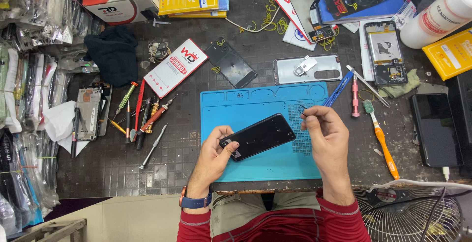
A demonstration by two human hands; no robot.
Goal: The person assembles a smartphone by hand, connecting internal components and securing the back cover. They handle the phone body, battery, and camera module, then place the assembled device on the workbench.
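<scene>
My left hand [216,152] grips the near-left end of a black phone [259,136], holding it tilted just above a blue repair mat [231,105]. My right hand [328,135] is to the right of the phone's far end, fingertips pinched on a tiny dark part [301,110], possibly a card tray. A blue watch sits on my left wrist.
Several screwdrivers [142,119] lie left of the mat, beside an opened phone frame [88,113]. Behind the mat lie a dark back cover [231,63] and a grey back cover [307,69]. An orange toothbrush [381,141], a pink tool and a dark tablet [435,129] lie right. A fan guard [413,215] is near right.
</scene>
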